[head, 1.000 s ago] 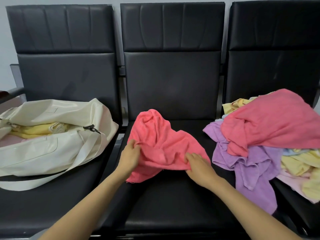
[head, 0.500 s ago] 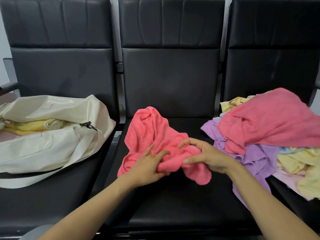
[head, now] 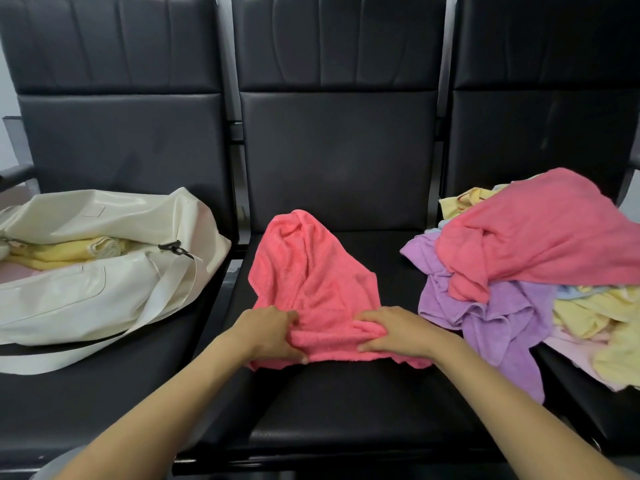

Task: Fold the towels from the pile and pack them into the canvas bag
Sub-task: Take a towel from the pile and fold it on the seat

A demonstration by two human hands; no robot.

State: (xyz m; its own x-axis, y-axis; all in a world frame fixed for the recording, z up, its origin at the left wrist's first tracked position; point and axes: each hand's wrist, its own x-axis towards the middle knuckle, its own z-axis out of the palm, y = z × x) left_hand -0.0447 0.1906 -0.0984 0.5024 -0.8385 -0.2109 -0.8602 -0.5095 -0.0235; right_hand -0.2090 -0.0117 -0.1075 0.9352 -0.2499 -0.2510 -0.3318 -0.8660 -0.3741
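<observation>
Black padded chairs stand three in a row against a pale wall; the middle seat (head: pixel 346 410) serves as work surface. Pink towel (head: pixel 311 275) lies crumpled at the centre of that seat, its far end bunched into a peak toward 12 o'clock and its near hem gathered toward 6 o'clock. Left hand (head: pixel 268 336) grips the hem at the towel's 7 o'clock corner: fingers (head: pixel 289 315) curled over the top of the fold, thumb underneath, pinching the cloth. Right hand (head: pixel 398 330) grips the same hem at about 5 o'clock, fingers (head: pixel 372 315) likewise curled and pinching a roll of fabric against the thumb. Both hands rest low, on or just above the seat. Canvas bag (head: pixel 86 289), cream, lies on the left seat at 9 o'clock, mouth open, with a yellow towel (head: pixel 69 252) inside and its strap (head: pixel 166 306) trailing over the seat. Pile (head: pixel 491 317) sits on the right seat at 3 o'clock, unfolded: large pink towel (head: pixel 540 237) on top, purple beneath spilling onto the middle seat's edge, yellow towels (head: pixel 595 306) at the right.
</observation>
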